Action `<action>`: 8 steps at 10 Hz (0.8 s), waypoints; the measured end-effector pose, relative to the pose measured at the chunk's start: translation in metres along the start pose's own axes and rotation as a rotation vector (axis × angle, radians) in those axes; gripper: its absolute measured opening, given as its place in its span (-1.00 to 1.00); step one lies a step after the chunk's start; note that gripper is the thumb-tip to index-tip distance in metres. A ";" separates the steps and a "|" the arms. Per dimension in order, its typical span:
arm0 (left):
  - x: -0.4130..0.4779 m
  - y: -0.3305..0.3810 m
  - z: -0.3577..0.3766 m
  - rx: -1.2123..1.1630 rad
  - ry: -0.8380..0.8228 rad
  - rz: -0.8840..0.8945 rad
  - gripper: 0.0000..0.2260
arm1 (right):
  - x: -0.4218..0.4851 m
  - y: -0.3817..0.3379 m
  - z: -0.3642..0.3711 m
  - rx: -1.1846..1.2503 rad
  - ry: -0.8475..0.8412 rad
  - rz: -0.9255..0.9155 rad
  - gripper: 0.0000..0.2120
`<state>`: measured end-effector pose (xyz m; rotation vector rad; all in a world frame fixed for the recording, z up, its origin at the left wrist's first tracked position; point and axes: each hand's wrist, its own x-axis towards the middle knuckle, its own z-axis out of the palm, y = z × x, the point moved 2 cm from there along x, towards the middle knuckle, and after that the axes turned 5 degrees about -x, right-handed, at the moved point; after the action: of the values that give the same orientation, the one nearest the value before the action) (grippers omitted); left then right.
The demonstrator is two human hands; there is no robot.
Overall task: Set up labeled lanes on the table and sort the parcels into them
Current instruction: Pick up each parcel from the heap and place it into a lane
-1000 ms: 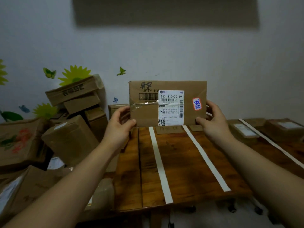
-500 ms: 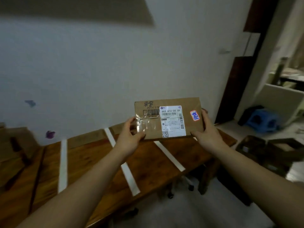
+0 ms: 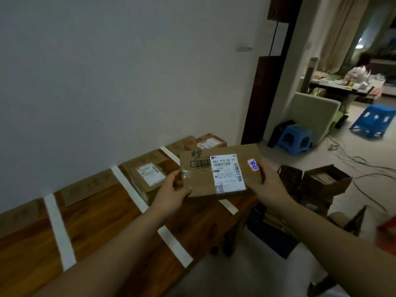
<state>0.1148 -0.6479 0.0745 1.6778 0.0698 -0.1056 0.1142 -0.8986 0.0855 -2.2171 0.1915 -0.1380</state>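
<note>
- We hold one flat cardboard parcel (image 3: 199,183) in the air with both hands. It is above the right end of the wooden table (image 3: 102,221) and clear of its top.
- Its long axis runs left to right between our hands, and the right end sits a little higher than the left.
- Its broad printed face is turned up and toward us. The white shipping label (image 3: 228,174) reads upright from our side, and an orange sticker (image 3: 253,165) with blue handwriting sits just right of it.
- Our left hand (image 3: 171,194) grips the parcel's left short edge. The thumb presses on the front face by a patch of clear tape, and the other fingers go behind the card, out of sight.
- Our right hand (image 3: 270,187) grips the right short edge the same way, with the thumb laid on the front beside the sticker and the fingers hidden behind.
- White tape strips (image 3: 60,232) cross the table from the wall to its front edge and split it into lanes.
- Brown card tags (image 3: 87,187) lie at the wall end of the lanes, their writing too dim to read.
- A labelled box (image 3: 147,176) lies in the lane between two strips, just beyond our left hand.
- More boxes (image 3: 211,142) lie past the next strip, by the wall, behind the parcel's top edge.
- On the floor to the right stand open cartons (image 3: 325,183) and blue stools (image 3: 294,139).
</note>
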 end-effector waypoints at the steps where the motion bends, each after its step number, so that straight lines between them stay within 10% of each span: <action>1: 0.045 -0.007 0.021 0.031 -0.032 -0.063 -0.46 | 0.051 0.026 0.001 -0.099 -0.040 0.098 -0.39; 8: 0.221 -0.084 0.201 0.063 0.341 -0.372 -0.50 | 0.350 0.183 0.015 -0.305 -0.543 -0.062 -0.65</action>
<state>0.3196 -0.8420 -0.0541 1.7160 0.6414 -0.1000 0.4441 -1.0616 -0.0581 -2.4710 -0.1675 0.4862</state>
